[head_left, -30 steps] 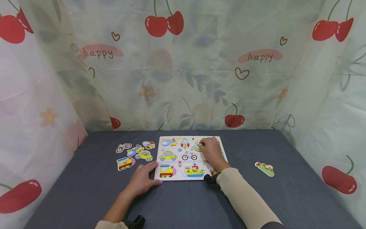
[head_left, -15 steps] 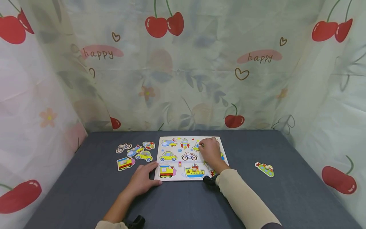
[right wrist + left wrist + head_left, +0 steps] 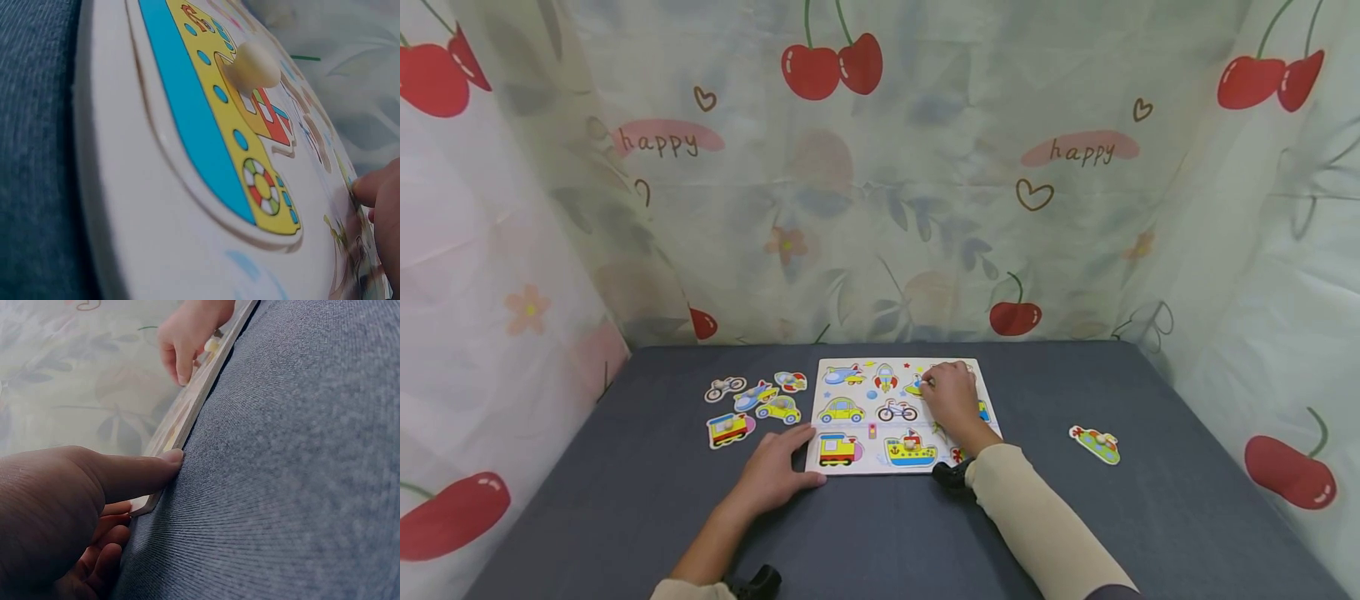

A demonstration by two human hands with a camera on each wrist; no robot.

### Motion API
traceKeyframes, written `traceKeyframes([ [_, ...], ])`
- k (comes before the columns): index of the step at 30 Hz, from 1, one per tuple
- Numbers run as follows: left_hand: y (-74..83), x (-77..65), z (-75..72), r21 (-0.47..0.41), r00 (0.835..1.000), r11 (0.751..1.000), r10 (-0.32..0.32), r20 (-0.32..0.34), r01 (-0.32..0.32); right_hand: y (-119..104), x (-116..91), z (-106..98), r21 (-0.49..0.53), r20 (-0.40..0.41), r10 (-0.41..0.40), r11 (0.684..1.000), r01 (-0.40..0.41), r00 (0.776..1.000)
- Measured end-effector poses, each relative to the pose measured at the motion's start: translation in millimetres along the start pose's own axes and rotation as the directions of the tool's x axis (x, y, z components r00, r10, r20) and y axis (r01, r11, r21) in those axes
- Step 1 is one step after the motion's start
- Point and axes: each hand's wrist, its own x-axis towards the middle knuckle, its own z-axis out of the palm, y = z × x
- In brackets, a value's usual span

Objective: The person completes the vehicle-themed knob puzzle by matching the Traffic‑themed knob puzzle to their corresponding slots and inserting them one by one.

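Observation:
A white wooden puzzle board (image 3: 868,417) lies on the table with vehicle pictures. My left hand (image 3: 775,468) grips its front left corner, the thumb on the front edge and the other fingers along the left side. Over the upper right part, my right hand (image 3: 952,398) pinches a small puzzle piece (image 3: 913,386), green and yellow where it shows; the fingers hide most of it. A boat piece (image 3: 215,119) with a round wooden knob (image 3: 255,65) sits in its recess at the front of the board.
Left of the board lie loose knobbed pieces: a bicycle (image 3: 725,389), a plane (image 3: 756,397), a rocket (image 3: 791,382), a car (image 3: 778,408) and a train (image 3: 730,430). A green submarine piece (image 3: 1095,444) lies far right on the dark tablecloth (image 3: 880,533).
My right hand has shifted very slightly left over the same spot on the board. The left hand and the loose pieces stay where they were.

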Motion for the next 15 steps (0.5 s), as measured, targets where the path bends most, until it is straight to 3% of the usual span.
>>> traceKeyframes([
  [15,1.0,-0.5,-0.4,-0.006,1.0,1.0,0.001,-0.004,-0.001,2.5,-9.0,-13.9,0.035,0.013,-0.072,0.997,0.071,0.997],
])
